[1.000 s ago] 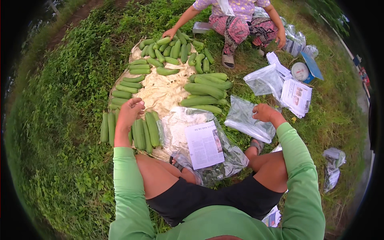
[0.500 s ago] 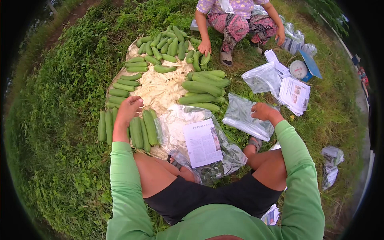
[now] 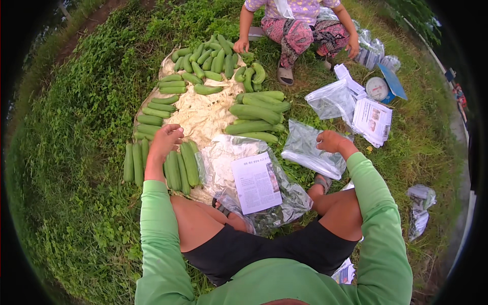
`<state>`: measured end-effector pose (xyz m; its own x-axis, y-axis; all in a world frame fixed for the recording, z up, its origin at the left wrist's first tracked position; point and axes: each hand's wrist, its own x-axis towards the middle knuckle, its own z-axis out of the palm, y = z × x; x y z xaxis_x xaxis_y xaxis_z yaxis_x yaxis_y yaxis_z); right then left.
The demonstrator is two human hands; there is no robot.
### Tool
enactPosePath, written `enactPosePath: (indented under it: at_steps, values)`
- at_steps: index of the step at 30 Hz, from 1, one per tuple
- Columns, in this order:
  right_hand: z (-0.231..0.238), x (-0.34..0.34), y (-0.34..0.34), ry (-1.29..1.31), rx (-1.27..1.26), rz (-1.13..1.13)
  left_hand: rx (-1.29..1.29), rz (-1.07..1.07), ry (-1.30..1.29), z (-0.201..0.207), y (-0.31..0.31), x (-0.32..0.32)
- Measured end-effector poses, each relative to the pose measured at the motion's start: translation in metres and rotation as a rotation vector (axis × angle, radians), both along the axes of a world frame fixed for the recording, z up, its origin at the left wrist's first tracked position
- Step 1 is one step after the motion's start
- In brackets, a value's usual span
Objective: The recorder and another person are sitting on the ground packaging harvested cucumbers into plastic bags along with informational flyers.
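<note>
The left hand (image 3: 165, 141), fingers loosely curled and empty, rests among long, firm green cucumbers (image 3: 183, 165) just below it. The right hand (image 3: 330, 141) pinches a thin, limp, slippery clear plastic bag (image 3: 312, 152); best gripped at its rim.

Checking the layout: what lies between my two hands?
In the head view, between the left hand and right hand lie pale sacking, big cucumbers and a clear bag.

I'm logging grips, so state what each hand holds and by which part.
The right hand grips the clear plastic bag at its upper edge. The left hand rests over the cucumbers, grasping nothing visibly.
</note>
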<state>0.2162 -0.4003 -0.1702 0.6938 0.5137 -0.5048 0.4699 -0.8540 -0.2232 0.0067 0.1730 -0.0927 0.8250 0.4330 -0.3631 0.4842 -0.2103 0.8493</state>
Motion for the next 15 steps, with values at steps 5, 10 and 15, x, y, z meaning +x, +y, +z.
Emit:
enactPosePath:
  at_steps: [5, 10, 15]
  values:
    - [-0.012, 0.007, -0.01, 0.019, -0.002, -0.021, -0.002, 0.002, -0.002, -0.002, 0.002, 0.002]
    - [-0.012, 0.008, -0.009, 0.005, -0.011, 0.012, -0.007, 0.007, 0.006, -0.003, 0.003, 0.002]
    - [-0.011, 0.006, -0.008, 0.015, 0.001, -0.013, 0.005, 0.012, 0.014, -0.001, 0.002, 0.002]
